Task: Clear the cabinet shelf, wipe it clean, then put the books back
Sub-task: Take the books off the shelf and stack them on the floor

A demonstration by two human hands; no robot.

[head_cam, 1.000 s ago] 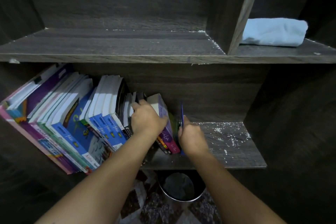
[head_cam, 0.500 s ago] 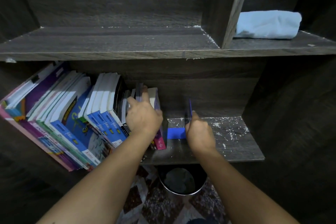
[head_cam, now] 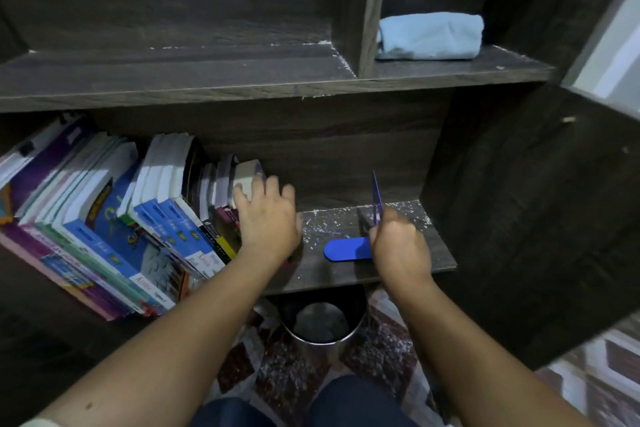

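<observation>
Head view: your right hand [head_cam: 398, 243] pinched the blue bookend [head_cam: 348, 248] at its bend, and it sat well apart from the books [head_cam: 114, 218] on the lower shelf [head_cam: 346, 276]. A second earlier it was tight against the end book; half a second ago only a small gap showed. You'd dragged it right, exposing gritty white debris on the board. Your left hand [head_cam: 268, 222] had fingers spread, pressing the end book to brace the leaning row, which stayed put. Reads as clearing just started: support freed, all books still on the shelf. The blue cloth [head_cam: 429, 35] sat untouched in the upper right compartment.
</observation>
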